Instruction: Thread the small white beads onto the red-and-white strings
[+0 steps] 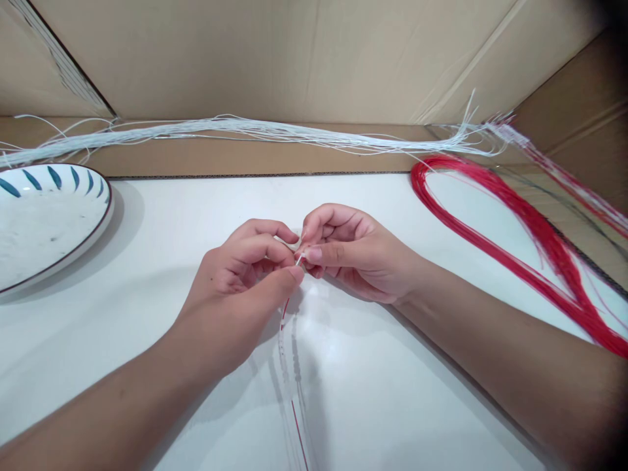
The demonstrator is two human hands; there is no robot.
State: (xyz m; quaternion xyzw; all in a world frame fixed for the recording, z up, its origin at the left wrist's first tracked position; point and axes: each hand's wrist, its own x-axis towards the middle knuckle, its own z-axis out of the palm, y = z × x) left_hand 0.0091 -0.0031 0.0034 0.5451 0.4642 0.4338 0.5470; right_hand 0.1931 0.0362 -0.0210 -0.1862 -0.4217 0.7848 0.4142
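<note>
My left hand (250, 268) pinches a thin white cord end between thumb and forefinger at the middle of the view. Right beside it, my right hand (350, 252) has thumb and fingers pressed together on the same small white piece (301, 257). The fingertips of both hands nearly touch, and they partly hide what lies between them. From under the left thumb a thin red cord with clear beads (282, 347) hangs down toward the bottom edge.
A white plate with blue-green leaf marks (46, 226) stands at the left. Along the cardboard at the back lies a bundle of white cords (275, 131). Looped red cords (471, 239) lie at the right, near red and white strands (574, 176).
</note>
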